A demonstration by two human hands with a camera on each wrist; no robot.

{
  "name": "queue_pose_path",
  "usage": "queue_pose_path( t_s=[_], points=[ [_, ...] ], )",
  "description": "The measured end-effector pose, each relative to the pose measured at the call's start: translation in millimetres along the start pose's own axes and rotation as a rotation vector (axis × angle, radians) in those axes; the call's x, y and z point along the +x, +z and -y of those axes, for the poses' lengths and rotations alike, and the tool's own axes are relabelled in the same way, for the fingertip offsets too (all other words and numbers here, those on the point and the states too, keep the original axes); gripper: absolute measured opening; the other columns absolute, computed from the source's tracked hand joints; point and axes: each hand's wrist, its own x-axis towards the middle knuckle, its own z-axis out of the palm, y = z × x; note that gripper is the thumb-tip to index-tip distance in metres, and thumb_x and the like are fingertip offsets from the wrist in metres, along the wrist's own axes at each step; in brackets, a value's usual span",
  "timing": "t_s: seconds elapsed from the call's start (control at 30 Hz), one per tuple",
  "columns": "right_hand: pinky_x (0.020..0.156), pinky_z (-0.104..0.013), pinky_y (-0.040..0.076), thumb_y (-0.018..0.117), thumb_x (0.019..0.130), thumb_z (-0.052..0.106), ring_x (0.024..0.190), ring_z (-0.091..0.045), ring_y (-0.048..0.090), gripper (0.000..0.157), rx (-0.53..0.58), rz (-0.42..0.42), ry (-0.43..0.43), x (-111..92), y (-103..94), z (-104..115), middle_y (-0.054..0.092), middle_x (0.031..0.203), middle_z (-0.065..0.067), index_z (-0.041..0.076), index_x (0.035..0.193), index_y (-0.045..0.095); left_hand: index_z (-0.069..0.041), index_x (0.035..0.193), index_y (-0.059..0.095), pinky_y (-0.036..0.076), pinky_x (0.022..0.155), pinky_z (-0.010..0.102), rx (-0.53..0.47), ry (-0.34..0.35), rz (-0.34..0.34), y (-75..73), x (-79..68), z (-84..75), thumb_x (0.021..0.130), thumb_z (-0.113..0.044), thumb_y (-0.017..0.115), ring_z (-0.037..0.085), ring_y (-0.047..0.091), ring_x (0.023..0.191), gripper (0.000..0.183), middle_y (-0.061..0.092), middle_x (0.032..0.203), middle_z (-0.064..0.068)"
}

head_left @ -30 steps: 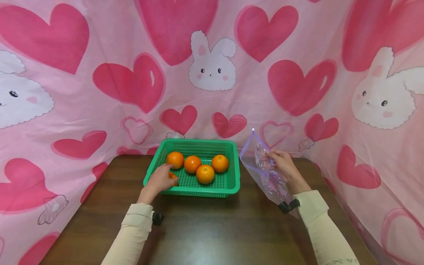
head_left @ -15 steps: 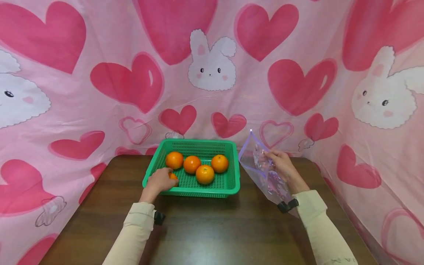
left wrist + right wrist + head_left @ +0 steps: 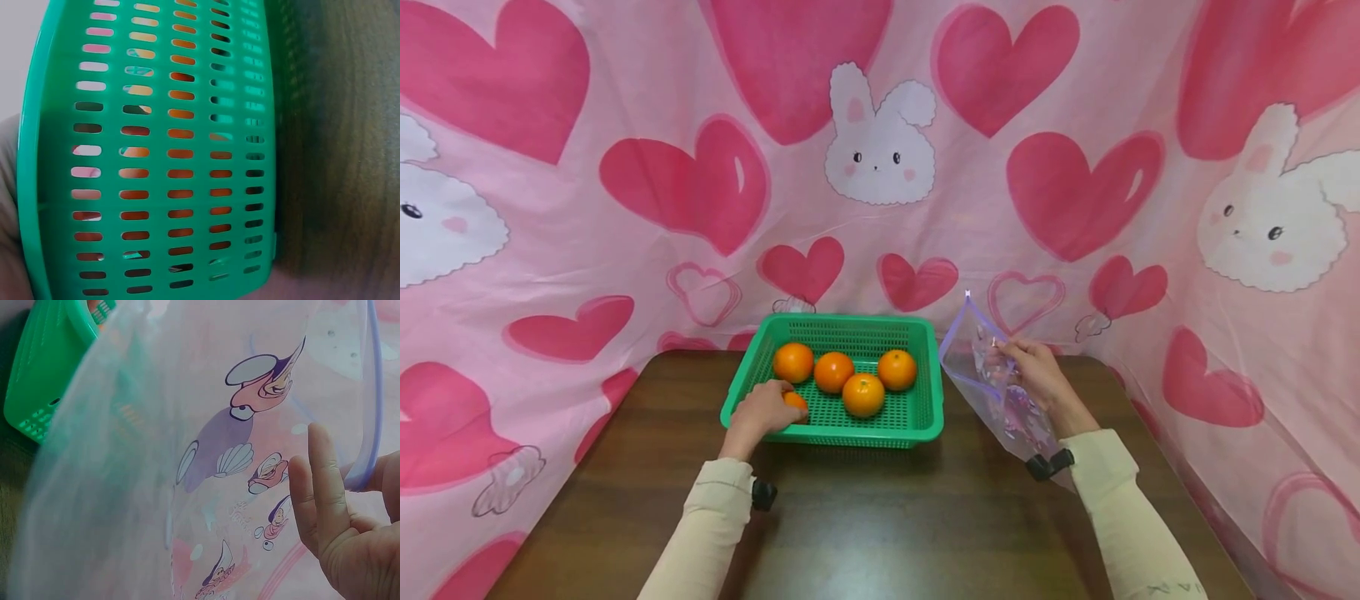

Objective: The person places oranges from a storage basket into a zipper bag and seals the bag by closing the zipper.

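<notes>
My left hand (image 3: 764, 410) had closed on an orange (image 3: 794, 402) at the basket's (image 3: 925, 414) lower-left corner, while my right hand (image 3: 1033, 372) pinched the bag (image 3: 981, 367) open, so lifting it out seemed next.

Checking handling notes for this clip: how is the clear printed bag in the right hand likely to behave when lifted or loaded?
The bag looks thin and see-through, so probably floppy and light. The right hand holds its rim, and it would likely sag unsupported. Its glossy film may be slippery.
</notes>
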Motion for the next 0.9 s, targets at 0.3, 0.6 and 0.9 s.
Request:
queue_pose_path(
  t_s=[0.3,0.6,0.9],
  points=[
    [0.070,-0.026,0.061,0.053,0.106,0.016,0.082,-0.008,0.073,0.020,0.001,0.004,-0.003,2.5,1.9,-0.4,0.074,0.087,0.003,0.004,0.094,0.064,-0.007,0.138,0.060,0.049,0.064,0.040,-0.026,-0.002,-0.050,2.3,-1.5,-0.2,0.084,-0.040,0.075,0.030,0.056,0.090,0.065,0.063,0.115,0.016],
    [0.070,-0.023,0.061,0.053,0.106,0.015,0.082,-0.008,0.073,0.022,0.014,-0.015,0.018,4.1,3.0,-0.4,0.075,0.087,0.003,-0.003,0.105,0.065,-0.010,0.140,0.059,0.054,0.069,0.045,-0.066,0.067,-0.166,4.8,-4.4,1.3,0.084,-0.039,0.075,0.030,0.059,0.093,0.065,0.066,0.120,0.015],
    [0.070,-0.024,0.061,0.054,0.106,0.017,0.081,-0.009,0.073,0.022,0.009,-0.008,0.026,5.2,4.3,1.4,0.074,0.087,0.002,0.001,0.100,0.067,-0.008,0.138,0.059,0.057,0.079,0.053,-0.086,0.144,-0.276,7.0,-4.5,2.8,0.086,-0.040,0.075,0.034,0.062,0.096,0.063,0.064,0.126,0.017]
  ],
)
